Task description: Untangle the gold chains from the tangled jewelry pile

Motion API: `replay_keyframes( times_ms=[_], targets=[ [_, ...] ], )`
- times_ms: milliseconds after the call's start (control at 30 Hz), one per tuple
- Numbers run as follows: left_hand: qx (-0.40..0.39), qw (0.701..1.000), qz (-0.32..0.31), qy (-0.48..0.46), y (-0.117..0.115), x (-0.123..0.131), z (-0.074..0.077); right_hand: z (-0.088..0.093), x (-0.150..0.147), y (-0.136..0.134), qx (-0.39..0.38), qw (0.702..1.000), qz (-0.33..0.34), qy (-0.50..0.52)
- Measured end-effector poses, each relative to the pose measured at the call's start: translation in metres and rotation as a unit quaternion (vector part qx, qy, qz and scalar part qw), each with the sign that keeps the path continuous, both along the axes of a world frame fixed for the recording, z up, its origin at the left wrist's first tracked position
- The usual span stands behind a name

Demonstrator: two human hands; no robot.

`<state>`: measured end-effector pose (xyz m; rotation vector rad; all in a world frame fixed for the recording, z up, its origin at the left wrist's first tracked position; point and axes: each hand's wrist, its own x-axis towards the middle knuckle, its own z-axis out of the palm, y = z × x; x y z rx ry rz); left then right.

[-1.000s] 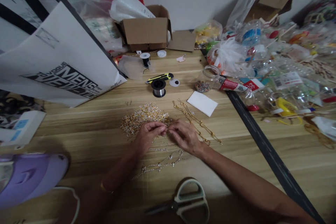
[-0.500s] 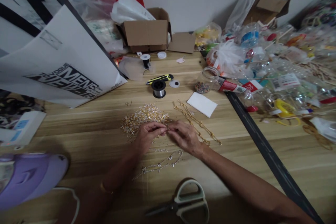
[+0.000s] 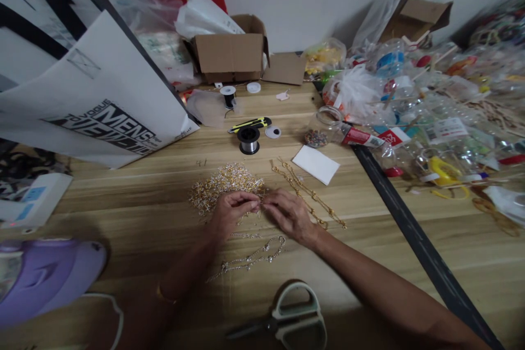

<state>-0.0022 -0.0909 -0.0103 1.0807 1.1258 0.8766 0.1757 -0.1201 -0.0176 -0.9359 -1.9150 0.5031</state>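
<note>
Well out from the desk's (image 3: 369, 213) back edge, the left hand (image 3: 229, 214) and right hand (image 3: 289, 216) nearly meet at the fingertips beside a heap of gold and silver pieces (image 3: 227, 183). Fingers on both curl inward; how tightly they close, and on what, I cannot tell. Gold chains (image 3: 314, 195) lie beside the right hand, a silver chain (image 3: 248, 259) farther from that edge.

Cam view slightly higher vs. prev.

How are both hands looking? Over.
Left hand and right hand pinching, close together; anything held too small to tell. Metallic pile beside left hand. Scissors apart from both hands.
</note>
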Motion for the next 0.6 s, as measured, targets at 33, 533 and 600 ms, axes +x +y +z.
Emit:
replay_keyframes(
  times_ms=[33,533,600],
  targets=[
    [0.003,1.000,-0.001,0.003,-0.0001,0.0001,0.0000,0.0008,0.0000,-0.0001,0.001,1.000,-0.002,-0.003],
    [0.056,0.997,-0.025,0.038,-0.0022,-0.0002,-0.0010,-0.0025,0.0004,-0.0004,-0.003,0.999,-0.014,-0.041],
    [0.061,0.997,-0.024,0.041,-0.0021,0.0000,-0.0014,-0.0024,0.0002,-0.0003,-0.006,0.999,-0.014,-0.043]
  ],
)
